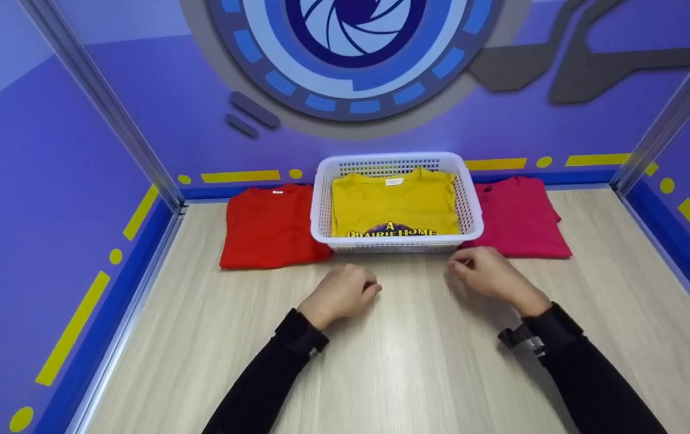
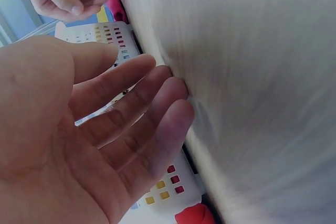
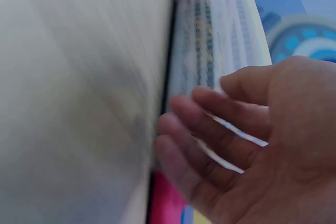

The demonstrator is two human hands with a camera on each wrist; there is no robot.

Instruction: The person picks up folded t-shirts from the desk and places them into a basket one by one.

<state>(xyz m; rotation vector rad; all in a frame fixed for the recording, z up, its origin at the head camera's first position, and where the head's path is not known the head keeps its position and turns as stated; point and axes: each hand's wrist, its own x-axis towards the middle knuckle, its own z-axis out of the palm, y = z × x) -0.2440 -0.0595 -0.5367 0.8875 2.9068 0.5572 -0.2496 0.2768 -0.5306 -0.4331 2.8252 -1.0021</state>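
Observation:
A white plastic basket point(image 1: 397, 240) with perforated walls stands near the back wall, and a folded yellow T-shirt point(image 1: 393, 202) with printed lettering lies inside it. In front of the basket's left part is my left hand point(image 1: 344, 293), its fingers loosely bent and holding nothing; the left wrist view shows its bare palm point(image 2: 68, 156). Near the basket's front right corner my right hand point(image 1: 490, 272) hovers with relaxed fingers point(image 3: 220, 145) and nothing in them. A folded red shirt point(image 1: 269, 229) lies left of the basket, and a folded pink shirt point(image 1: 523, 220) lies to its right.
The pale wood tabletop point(image 1: 405, 361) runs toward me. Blue and purple printed panels point(image 1: 158, 108) enclose it at the back and both sides, joined by metal corner posts point(image 1: 110, 108). Both shirts beside the basket lie close against it.

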